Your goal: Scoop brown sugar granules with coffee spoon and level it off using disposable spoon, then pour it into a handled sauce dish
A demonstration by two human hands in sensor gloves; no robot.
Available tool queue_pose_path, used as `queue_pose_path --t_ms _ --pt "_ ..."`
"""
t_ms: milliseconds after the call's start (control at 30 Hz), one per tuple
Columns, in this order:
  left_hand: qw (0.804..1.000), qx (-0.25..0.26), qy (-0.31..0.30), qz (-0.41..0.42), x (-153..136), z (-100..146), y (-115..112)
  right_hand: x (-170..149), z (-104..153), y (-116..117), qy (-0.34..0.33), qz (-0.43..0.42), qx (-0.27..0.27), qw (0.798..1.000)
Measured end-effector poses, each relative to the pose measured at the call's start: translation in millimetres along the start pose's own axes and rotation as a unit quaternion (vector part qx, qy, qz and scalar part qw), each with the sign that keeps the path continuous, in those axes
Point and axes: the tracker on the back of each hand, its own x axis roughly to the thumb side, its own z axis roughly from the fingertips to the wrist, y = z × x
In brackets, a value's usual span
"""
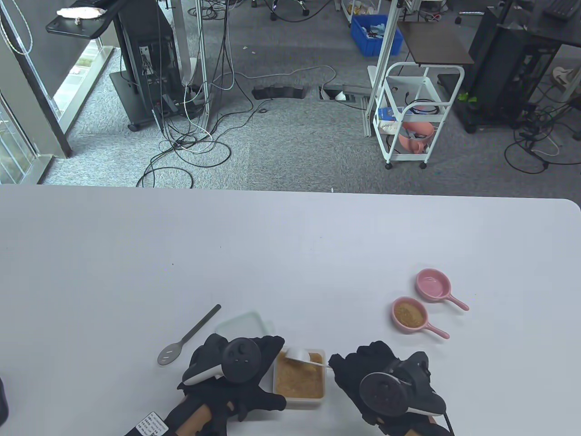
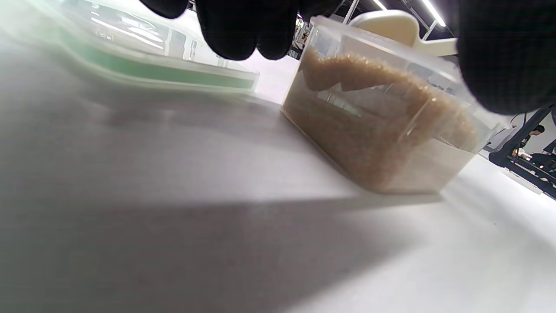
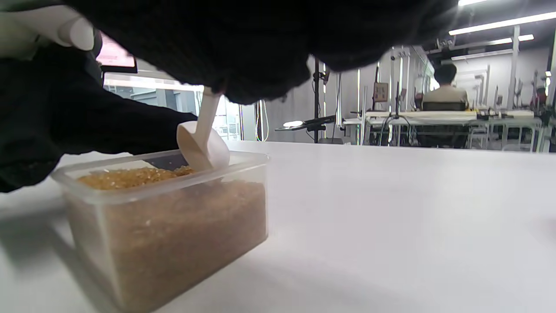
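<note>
A clear plastic tub (image 1: 298,401) of brown sugar (image 1: 297,381) stands at the near edge of the table. My left hand (image 1: 268,346) holds the tub by its left side, fingers and thumb against the wall (image 2: 391,143). My right hand (image 1: 338,363) pinches the handle of the white coffee spoon (image 1: 300,353), whose bowl (image 3: 202,150) dips into the sugar at the tub's far end. The grey slotted disposable spoon (image 1: 188,336) lies on the table left of my left hand. Two pink handled sauce dishes sit to the right: the nearer one (image 1: 410,314) holds sugar, the farther one (image 1: 433,284) is empty.
The tub's translucent lid (image 1: 240,324) lies just behind my left hand. The table's far edge (image 1: 290,190) borders a floor with cables and a white cart (image 1: 413,118). A dark object (image 1: 2,399) shows at the left edge.
</note>
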Motion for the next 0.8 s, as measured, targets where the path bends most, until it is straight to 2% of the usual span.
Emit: queue_pose_path --t_ms 167,333,500,733,800 --pt "1.0 -0.001 0.001 -0.001 0.6 -0.5 -0.2 10.8 -2.9 4.7 -0.017 0.012 0.034 0.999" --pt "1.0 -0.002 0.002 -0.002 0.9 -0.7 -0.2 8.5 -5.7 11.9 -0.011 -0.042 0.082 0.996" --pt "1.0 -0.002 0.003 -0.003 1.1 -0.8 -0.3 -6.1 -7.8 17.7 0.023 -0.135 0.132 0.982" --pt "1.0 -0.002 0.005 -0.004 1.2 -0.8 -0.7 -32.1 -6.6 28.9 0.076 -0.285 0.186 0.937" --pt "1.0 -0.002 0.005 -0.004 1.3 -0.8 -0.8 -41.7 -5.3 34.9 0.1 -0.325 0.2 0.919"
